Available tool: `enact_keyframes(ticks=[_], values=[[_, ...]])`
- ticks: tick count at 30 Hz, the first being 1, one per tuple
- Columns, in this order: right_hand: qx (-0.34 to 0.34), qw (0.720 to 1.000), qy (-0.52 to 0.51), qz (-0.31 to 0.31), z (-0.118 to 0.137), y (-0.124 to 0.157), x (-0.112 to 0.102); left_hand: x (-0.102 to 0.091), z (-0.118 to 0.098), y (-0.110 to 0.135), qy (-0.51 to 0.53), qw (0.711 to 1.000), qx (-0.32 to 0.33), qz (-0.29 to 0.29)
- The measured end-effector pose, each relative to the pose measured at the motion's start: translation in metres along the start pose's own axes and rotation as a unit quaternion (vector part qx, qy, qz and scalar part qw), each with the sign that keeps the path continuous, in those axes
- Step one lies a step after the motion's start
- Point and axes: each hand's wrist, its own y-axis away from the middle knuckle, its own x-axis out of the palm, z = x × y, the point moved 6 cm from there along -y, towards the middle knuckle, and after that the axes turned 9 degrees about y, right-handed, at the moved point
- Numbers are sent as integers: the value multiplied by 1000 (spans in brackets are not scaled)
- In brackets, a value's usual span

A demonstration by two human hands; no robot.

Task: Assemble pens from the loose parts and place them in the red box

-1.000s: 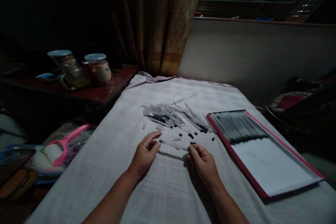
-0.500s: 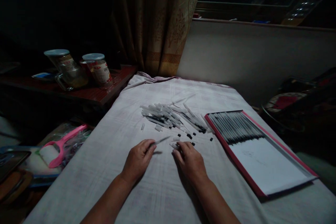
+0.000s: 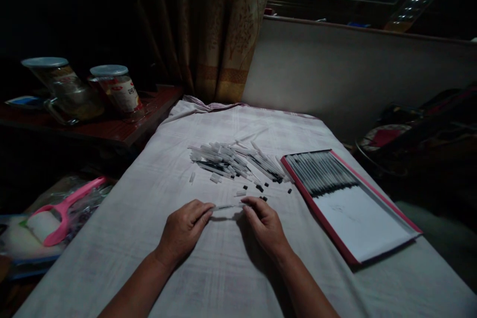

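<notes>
My left hand (image 3: 188, 223) is closed in a pinch around one end of a thin clear pen (image 3: 224, 206), which points right, just above the cloth. My right hand (image 3: 263, 221) pinches at the pen's other end; a small translucent piece that looks like a pen cap (image 3: 243, 203) shows at its fingertips, mostly hidden. Beyond the hands lies a loose pile of clear pen barrels (image 3: 223, 156), some with dark parts. Short clear caps (image 3: 215, 178) and small black plugs (image 3: 259, 188) are scattered in front of the pile.
At the right a shallow red-edged box (image 3: 320, 226) holds a row of pens (image 3: 320, 174) at its far end. A pale checked cloth (image 3: 208, 278) covers the table. Jars (image 3: 124, 94) and a glass mug (image 3: 74, 107) stand on a side table; a pink-handled roller (image 3: 63, 213) lies at left.
My right hand has lifted from the small pieces on the cloth and come to the free end of the pen. The pen has levelled out in my left hand. The view has shifted slightly right.
</notes>
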Motion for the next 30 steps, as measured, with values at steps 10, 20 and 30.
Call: enact_keyframes(ticks=[10, 20, 30], values=[[-33, 997, 1, 63, 10, 2, 8, 6, -5, 0, -29, 999, 26, 27], [-21, 996, -6, 87, 3, 0, 13, 13, -8, 1, -19, 998, 30, 54], [100, 971, -171, 137, 8, -13, 11, 13, -11, -9, 62, 998, 6, 19]])
